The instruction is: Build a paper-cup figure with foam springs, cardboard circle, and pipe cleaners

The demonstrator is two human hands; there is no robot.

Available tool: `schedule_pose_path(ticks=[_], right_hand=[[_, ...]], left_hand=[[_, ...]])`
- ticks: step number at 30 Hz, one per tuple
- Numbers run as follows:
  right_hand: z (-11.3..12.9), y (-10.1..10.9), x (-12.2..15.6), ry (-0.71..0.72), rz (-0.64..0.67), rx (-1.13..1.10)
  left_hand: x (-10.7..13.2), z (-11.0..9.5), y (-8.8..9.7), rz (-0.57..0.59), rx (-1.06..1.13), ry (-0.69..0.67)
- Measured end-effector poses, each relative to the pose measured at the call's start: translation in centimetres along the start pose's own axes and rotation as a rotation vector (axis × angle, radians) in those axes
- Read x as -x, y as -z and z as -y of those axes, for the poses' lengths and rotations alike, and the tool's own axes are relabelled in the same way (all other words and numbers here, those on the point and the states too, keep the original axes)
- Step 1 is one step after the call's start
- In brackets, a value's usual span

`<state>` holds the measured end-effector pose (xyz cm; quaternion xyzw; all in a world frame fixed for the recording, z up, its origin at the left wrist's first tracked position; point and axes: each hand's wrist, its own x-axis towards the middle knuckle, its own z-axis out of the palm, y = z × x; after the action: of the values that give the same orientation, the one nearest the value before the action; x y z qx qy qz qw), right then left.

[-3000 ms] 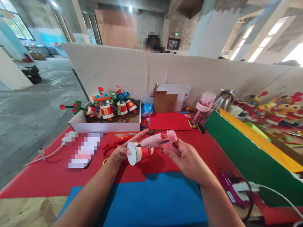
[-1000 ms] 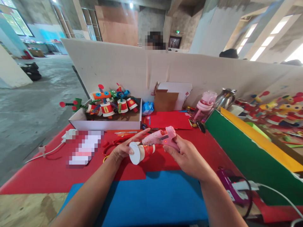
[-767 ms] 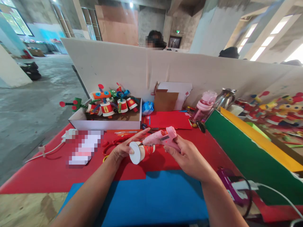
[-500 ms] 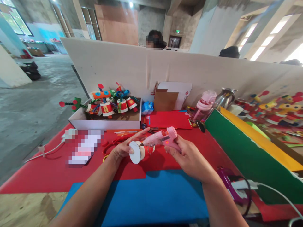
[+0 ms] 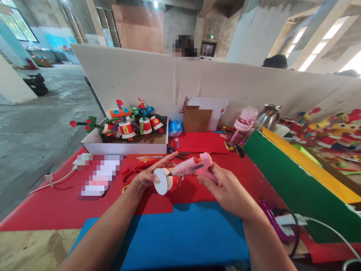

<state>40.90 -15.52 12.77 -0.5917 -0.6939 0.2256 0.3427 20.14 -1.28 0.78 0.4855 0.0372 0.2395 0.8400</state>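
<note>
A paper cup (image 5: 161, 182), red and white, lies on its side in my left hand (image 5: 149, 176), its round white end turned toward me. My left thumb presses near the rim of that end, and one finger stretches out beyond the cup. In my right hand (image 5: 222, 184) is a pink glue gun (image 5: 194, 165) with a small red light lit on its side. The gun's nozzle points left and meets the cup near the edge of its white end; whether glue is coming out is too small to tell. Part of the cup's far side is hidden behind the gun.
Behind my left hand lie red-handled scissors (image 5: 131, 177). A white box (image 5: 125, 148) of cup figures with coiled paper limbs stands at the back left. A pink bottle (image 5: 244, 122) and metal jug (image 5: 267, 116) stand behind a green board (image 5: 296, 188). A purple power strip (image 5: 278, 222) lies right.
The glue gun has shifted very slightly to the right and down, its nozzle still at the cup's edge. The cup and my left hand are nearly still.
</note>
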Motion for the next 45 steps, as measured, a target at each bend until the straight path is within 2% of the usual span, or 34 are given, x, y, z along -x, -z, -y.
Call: schedule_pose_path(ticks=[11, 22, 27, 35, 45], right_hand=[[-0.1, 0.0, 0.4, -0.008, 0.010, -0.008], [-0.3, -0.3, 0.7, -0.001, -0.037, -0.009], [-0.4, -0.5, 0.7, -0.027, -0.065, 0.002], [-0.6, -0.8, 0.5, -0.031, -0.111, -0.010], [-0.5, -0.9, 0.5, -0.025, -0.113, -0.010]], left_hand=[[0.2, -0.5, -0.5, -0.027, 0.031, 0.023], [0.1, 0.1, 0.4, -0.012, 0.028, 0.020], [0.2, 0.3, 0.6, -0.026, 0.057, -0.005], [-0.2, -0.2, -0.2, 0.019, 0.128, -0.050], [0.0, 0.4, 0.6, -0.013, 0.137, -0.068]])
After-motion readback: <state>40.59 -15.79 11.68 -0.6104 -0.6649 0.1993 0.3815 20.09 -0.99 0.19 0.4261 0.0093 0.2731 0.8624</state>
